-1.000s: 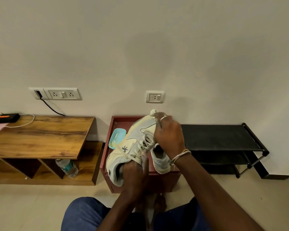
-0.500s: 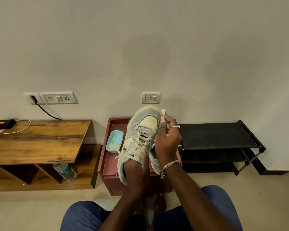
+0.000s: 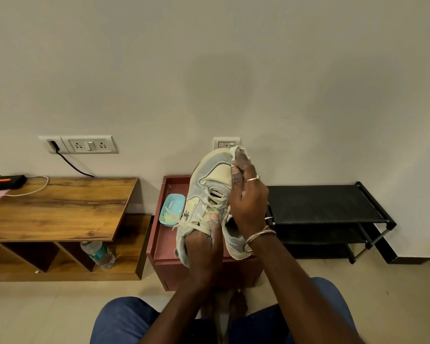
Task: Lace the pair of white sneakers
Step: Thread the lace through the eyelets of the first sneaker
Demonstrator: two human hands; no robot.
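Note:
A worn white sneaker point(image 3: 209, 175) stands toe-up in front of me over a dark red box point(image 3: 159, 244). My left hand point(image 3: 201, 247) grips it around the heel end, thumb pressed on the crossed laces point(image 3: 216, 202). At the right side of the toe, my right hand point(image 3: 248, 202) pinches a white lace end point(image 3: 236, 151) in its fingertips. The second sneaker point(image 3: 235, 242) lies on the box, mostly hidden behind my right wrist.
A light blue dish point(image 3: 173, 207) sits on the box to the left of the shoe. A low wooden table point(image 3: 60, 207) stands at the left with a water bottle point(image 3: 98, 254) under it. A black shoe rack point(image 3: 320, 202) stands at the right, against the wall.
The sneaker has swung from leaning left to nearly upright, toe pointing up. My right hand has slid up along the toe with the white lace end.

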